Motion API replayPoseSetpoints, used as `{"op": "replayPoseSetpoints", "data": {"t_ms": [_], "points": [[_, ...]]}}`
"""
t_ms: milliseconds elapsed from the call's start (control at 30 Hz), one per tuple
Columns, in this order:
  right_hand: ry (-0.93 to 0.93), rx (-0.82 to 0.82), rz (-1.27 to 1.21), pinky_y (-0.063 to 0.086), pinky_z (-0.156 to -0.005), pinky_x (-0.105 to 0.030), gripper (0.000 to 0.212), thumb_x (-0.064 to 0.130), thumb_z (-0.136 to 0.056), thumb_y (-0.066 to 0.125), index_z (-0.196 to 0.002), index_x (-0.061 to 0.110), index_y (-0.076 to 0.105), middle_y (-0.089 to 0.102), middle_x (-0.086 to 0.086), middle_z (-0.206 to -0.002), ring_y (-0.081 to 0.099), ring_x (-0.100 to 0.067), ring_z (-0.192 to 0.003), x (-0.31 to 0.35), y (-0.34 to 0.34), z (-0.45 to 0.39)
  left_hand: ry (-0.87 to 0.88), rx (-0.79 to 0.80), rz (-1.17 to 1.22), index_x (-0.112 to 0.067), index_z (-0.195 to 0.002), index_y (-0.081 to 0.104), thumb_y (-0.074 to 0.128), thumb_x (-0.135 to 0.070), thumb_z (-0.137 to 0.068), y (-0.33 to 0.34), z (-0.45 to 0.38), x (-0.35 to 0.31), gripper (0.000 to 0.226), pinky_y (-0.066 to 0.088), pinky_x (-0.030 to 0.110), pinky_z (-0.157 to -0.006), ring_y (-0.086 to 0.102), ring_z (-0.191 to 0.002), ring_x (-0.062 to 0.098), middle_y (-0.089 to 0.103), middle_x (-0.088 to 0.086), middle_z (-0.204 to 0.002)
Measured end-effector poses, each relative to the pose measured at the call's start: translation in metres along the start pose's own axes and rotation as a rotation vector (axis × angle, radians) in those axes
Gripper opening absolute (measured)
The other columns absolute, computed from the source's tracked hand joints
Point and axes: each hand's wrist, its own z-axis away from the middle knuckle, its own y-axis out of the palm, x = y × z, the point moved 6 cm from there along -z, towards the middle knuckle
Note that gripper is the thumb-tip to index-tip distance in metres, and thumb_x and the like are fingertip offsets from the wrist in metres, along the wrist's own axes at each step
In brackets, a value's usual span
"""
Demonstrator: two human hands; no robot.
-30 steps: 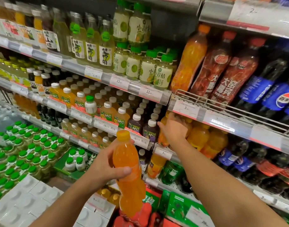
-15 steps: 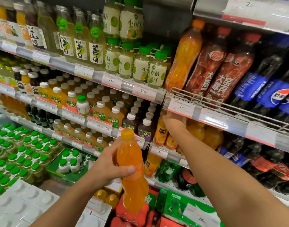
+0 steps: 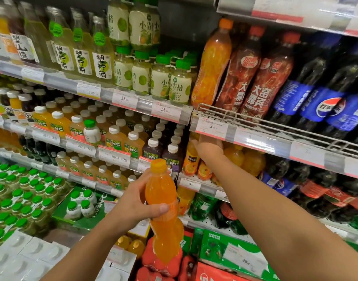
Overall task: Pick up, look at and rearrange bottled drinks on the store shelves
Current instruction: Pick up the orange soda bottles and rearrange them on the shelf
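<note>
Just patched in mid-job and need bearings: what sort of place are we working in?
Very likely a supermarket drinks aisle: price tags line the shelf edges, bottled juices stand in rows, and the left hand holds an orange bottle.

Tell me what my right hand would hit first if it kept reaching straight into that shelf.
Most likely the small orange juice bottles standing right behind the right hand, under the wire shelf's price rail. The fingers are hidden, so it may already touch one.

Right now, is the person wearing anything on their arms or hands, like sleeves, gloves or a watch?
No. The left hand and right hand are bare, without gloves or rings showing. Both forearms are uncovered as far as the picture shows: no sleeves, watch or bracelet.
</note>
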Motion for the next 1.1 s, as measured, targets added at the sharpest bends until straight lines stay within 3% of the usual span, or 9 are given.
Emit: {"op": "replayPoseSetpoints", "data": {"t_ms": [67,100,200,300,400,567,733,933,1100], "points": [[-0.063,-0.101,0.138,0.05,-0.082,-0.018,0.051,0.045,-0.107,0.045,-0.143,0.01,0.053,0.06,-0.015,-0.139,0.055,-0.035,-0.13,0.003,-0.007,0.003,-0.002,0.008,-0.005,-0.02,-0.131,0.058,0.091,-0.061,-0.056,0.007,-0.004,-0.001,0.092,0.059,0.036,-0.083,0.069,-0.106,0.03,0.069,0.01,-0.117],[-0.122,-0.193,0.203,0.05,-0.089,-0.032,0.047,0.043,-0.107,0.046,-0.138,0.009,0.055,0.062,-0.015,-0.133,0.058,-0.036,-0.125,0.005,-0.014,0.007,-0.003,0.011,-0.006,-0.018,-0.13,0.057,0.091,-0.061,-0.054,0.011,-0.007,-0.001,0.094,0.058,0.034,-0.082,0.069,-0.106,0.03,0.069,0.01,-0.116],[-0.248,-0.281,0.209,0.052,-0.079,-0.042,0.036,0.033,-0.104,0.051,-0.122,0.003,0.06,0.067,-0.018,-0.113,0.065,-0.038,-0.105,0.0,-0.017,0.026,-0.002,0.052,0.0,-0.017,-0.134,0.055,0.092,-0.06,-0.054,0.026,-0.013,-0.002,0.098,0.058,0.033,-0.083,0.069,-0.109,0.029,0.068,0.009,-0.121],[-0.33,-0.273,-0.015,0.057,-0.086,-0.046,0.037,0.034,-0.098,0.058,-0.128,0.011,0.061,0.071,-0.008,-0.111,0.069,-0.03,-0.1,-0.024,-0.015,0.053,-0.017,0.105,0.03,-0.018,-0.138,0.052,0.092,-0.059,-0.055,0.041,-0.02,-0.003,0.101,0.059,0.037,-0.084,0.069,-0.111,0.031,0.069,0.01,-0.122],[-0.31,-0.013,-0.511,0.059,-0.095,-0.048,0.022,0.019,-0.097,0.064,-0.117,0.019,0.073,0.077,0.002,-0.108,0.074,-0.017,-0.099,-0.06,-0.002,0.088,-0.018,0.138,0.057,-0.024,-0.134,0.056,0.091,-0.064,-0.051,0.056,-0.029,-0.003,0.099,0.058,0.049,-0.088,0.067,-0.113,0.034,0.068,0.012,-0.124],[-0.229,0.376,-0.937,0.045,-0.112,-0.06,0.05,0.009,-0.087,0.063,-0.137,0.013,0.061,0.067,-0.016,-0.135,0.061,-0.041,-0.128,-0.125,0.021,0.15,0.004,0.224,0.18,-0.017,-0.132,0.06,0.094,-0.061,-0.047,0.107,-0.05,-0.004,0.101,0.056,0.058,-0.092,0.065,-0.114,0.041,0.067,0.019,-0.126],[-0.177,0.242,-0.931,0.046,-0.113,-0.053,0.056,0.01,-0.091,0.076,-0.142,0.018,0.054,0.068,-0.01,-0.135,0.063,-0.027,-0.127,-0.196,-0.01,0.195,-0.005,0.364,0.221,-0.009,-0.134,0.057,0.094,-0.056,-0.05,0.196,-0.066,-0.005,0.102,0.056,0.058,-0.088,0.063,-0.113,0.049,0.064,0.026,-0.127],[-0.165,0.071,-0.857,0.052,-0.107,-0.051,0.053,0.016,-0.085,0.083,-0.133,0.018,0.061,0.073,-0.006,-0.126,0.069,-0.024,-0.119,-0.298,-0.061,0.235,-0.027,0.463,0.229,-0.017,-0.123,0.069,0.096,-0.057,-0.039,0.319,-0.071,-0.007,0.098,0.058,0.055,-0.079,0.07,-0.095,0.041,0.069,0.023,-0.117],[-0.172,0.027,-0.827,0.058,-0.092,-0.032,0.048,0.007,-0.087,0.081,-0.129,0.021,0.064,0.075,-0.001,-0.119,0.072,-0.013,-0.108,-0.406,-0.101,0.262,-0.027,0.505,0.235,-0.013,-0.131,0.064,0.097,-0.054,-0.041,0.436,-0.07,0.001,0.104,0.058,0.05,-0.077,0.07,-0.093,0.04,0.069,0.025,-0.114]]}}
